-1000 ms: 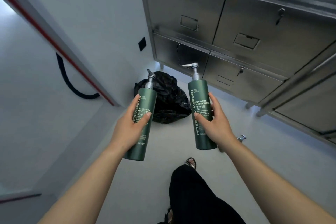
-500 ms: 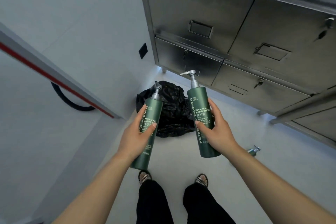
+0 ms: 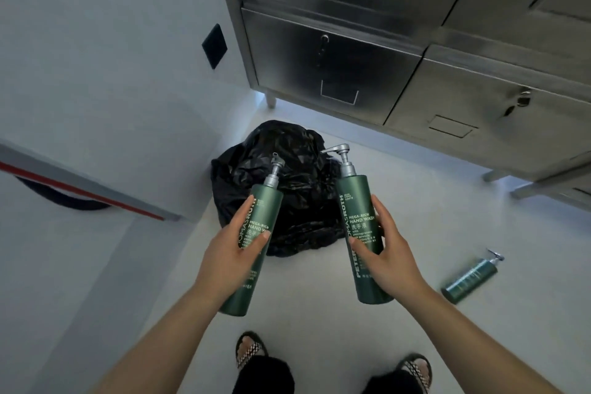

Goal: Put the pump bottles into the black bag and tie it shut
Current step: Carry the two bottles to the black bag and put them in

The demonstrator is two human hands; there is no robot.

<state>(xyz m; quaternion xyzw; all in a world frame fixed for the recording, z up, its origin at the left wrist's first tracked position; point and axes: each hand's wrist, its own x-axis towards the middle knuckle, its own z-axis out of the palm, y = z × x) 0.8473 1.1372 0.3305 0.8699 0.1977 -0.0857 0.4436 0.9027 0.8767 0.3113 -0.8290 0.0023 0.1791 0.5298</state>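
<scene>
As I look down through the head view, I have the left hand [image 3: 235, 253] wrapped round a green pump bottle, the left bottle [image 3: 268, 201], its fingers [image 3: 244, 213] curled along the side and the thumb across the label, grasping it. The right hand [image 3: 388, 257] grasps the right bottle [image 3: 355, 201] the same way, thumb on the front and fingers round the far side. Both bottles are held up off the floor [image 3: 415, 201], pumps pointing away from me and leaning slightly toward each other; the two are apart, not touching. Beyond and between them the black bag [image 3: 303, 189] sits crumpled on the floor, in the corner where the pale wall [image 3: 112, 57] meets the steel cabinet [image 3: 335, 57], just in front of the cabinet's leg [image 3: 270, 101]. I cannot tell from here whether its mouth is open. A third bottle [image 3: 470, 278] lies on its side on the floor toward the right edge, well apart from the bag, its pump toward the cabinet. On the wall I see a small black plate [image 3: 215, 46], and lower left a red stripe [image 3: 80, 192] runs along a grey ledge. At the near edge of the floor are two feet in chain-strapped sandals [image 3: 251, 349] and black trouser legs.
</scene>
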